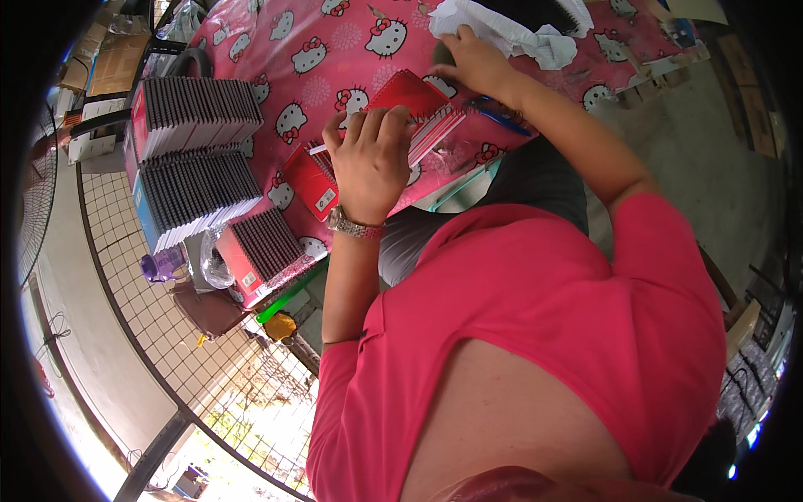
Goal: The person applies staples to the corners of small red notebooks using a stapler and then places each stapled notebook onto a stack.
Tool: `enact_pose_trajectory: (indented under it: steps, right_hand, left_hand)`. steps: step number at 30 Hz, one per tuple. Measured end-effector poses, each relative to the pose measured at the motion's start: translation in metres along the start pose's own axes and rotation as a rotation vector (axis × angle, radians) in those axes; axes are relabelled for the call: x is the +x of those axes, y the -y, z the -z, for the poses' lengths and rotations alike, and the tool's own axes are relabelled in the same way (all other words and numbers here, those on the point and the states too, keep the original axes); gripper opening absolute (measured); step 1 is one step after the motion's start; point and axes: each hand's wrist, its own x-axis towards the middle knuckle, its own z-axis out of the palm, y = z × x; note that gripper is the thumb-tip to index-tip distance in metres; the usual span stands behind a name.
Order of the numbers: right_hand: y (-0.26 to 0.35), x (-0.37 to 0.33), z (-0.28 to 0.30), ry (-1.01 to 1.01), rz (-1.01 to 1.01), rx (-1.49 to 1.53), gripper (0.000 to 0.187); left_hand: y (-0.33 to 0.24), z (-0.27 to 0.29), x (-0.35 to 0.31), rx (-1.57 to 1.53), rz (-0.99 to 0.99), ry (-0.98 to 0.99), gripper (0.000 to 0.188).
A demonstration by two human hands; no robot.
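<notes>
My left hand [370, 159], with a metal watch [351, 224] at the wrist, is over the middle of the red spiral notebooks. Its fingers are bent down and closed on a red notebook [311, 182]; the fingertips are partly hidden. Another red spiral notebook [400, 90] lies beyond it, with white page edges showing. Farther right, my right hand [478, 65] is closed around a dark, rounded object [442, 55] whose kind I cannot make out. Crumpled white paper [548, 48] lies just beyond this hand.
Stacks of spiral-bound notebooks [197, 180] stand along the left side of the pink patterned table cover [330, 71]. A smaller notebook stack [259, 244] sits nearer. A blue pen-like item [504, 120] lies near my right forearm. Wire mesh [125, 243] borders the left.
</notes>
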Motion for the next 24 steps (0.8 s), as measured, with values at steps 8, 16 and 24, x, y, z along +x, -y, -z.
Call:
enact_pose_trajectory:
  steps: [8,16,24]
  right_hand:
    - [0.015,-0.007,0.02,0.024,0.191,-0.295,0.055]
    - [-0.003,-0.001,0.001,-0.121,0.02,0.029,0.048]
    - [-0.014,0.007,0.005,0.187,0.376,0.122,0.038]
  left_hand:
    - [0.007,-0.001,-0.008,0.004,-0.004,-0.034,0.026]
    - [0.005,0.002,-0.007,-0.106,0.008,-0.031,0.019]
    - [-0.005,-0.001,-0.013,0.194,0.192,-0.073,0.027]
